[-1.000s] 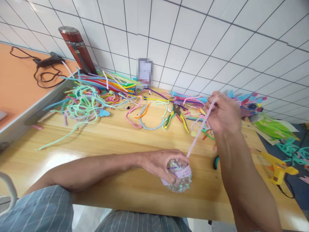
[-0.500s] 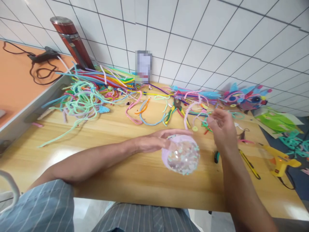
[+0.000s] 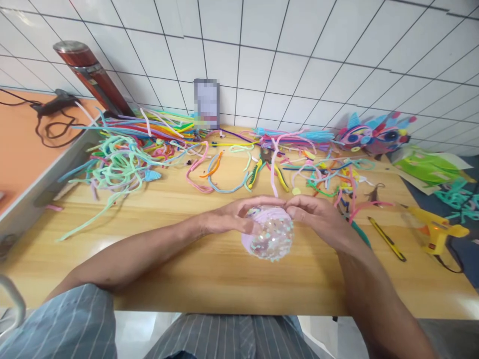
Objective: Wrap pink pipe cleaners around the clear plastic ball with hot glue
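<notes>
A clear round ball with small pale flecks and a lilac pipe-cleaner band is above the wooden table, near its middle. My left hand grips the ball's left and upper side, thumb in front and fingers behind. At the upper right of the band, my right hand has thumb and fingertips pinched together, touching the far side; what is between them is too small to make out. A lilac pipe cleaner stretches up from behind the ball.
Pliers and loose pipe cleaners lie along the back. At the right are a yellow cutter and a glue gun. A red flask and a phone stand by the tiled wall.
My right hand has moved left and down to the ball's edge and closed there. The ball sits slightly further left in view, still in my left hand. The camera view has shifted a little.
</notes>
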{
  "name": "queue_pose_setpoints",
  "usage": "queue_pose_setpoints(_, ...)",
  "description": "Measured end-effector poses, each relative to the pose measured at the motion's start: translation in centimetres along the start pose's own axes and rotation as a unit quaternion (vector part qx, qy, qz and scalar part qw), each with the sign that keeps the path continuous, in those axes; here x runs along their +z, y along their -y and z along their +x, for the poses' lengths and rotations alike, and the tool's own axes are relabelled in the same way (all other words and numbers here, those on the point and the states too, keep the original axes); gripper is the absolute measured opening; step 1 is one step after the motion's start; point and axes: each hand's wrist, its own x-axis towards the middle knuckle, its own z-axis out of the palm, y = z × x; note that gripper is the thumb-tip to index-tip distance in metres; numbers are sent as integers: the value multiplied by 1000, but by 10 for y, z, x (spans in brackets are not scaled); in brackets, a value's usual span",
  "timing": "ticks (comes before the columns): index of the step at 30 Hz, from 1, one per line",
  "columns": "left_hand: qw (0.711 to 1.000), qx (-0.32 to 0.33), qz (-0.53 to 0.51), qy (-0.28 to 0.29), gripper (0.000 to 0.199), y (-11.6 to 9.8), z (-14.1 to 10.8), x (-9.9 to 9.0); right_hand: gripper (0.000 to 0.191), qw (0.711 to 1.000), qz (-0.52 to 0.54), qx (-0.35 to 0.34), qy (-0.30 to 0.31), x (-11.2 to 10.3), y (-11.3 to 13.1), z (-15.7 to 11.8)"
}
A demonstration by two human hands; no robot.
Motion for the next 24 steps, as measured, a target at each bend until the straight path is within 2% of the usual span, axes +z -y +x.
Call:
queue_pose_setpoints(7,1000,13,-1,20,92,0,-1,-3,37,998,55,2,4,8,-14,5)
queue_pose_setpoints(13,996,-11,-90,16,95,4,-1,-1,16,989,-27,-80,-120,20,-21,2)
queue_pose_setpoints(18,995,-15,-99,3,93,7,-1,-1,13,992,1,-90,-93,25,-26,-1)
queue_pose_setpoints(21,996,-23,-84,-3,94,5,-1,0,18,995,56,-73,-45,26,-28,0)
queue_pose_setpoints(24,997,-30,-69,-1,94,2,-2,0,21,997,56,-52,-10,24,-29,0)
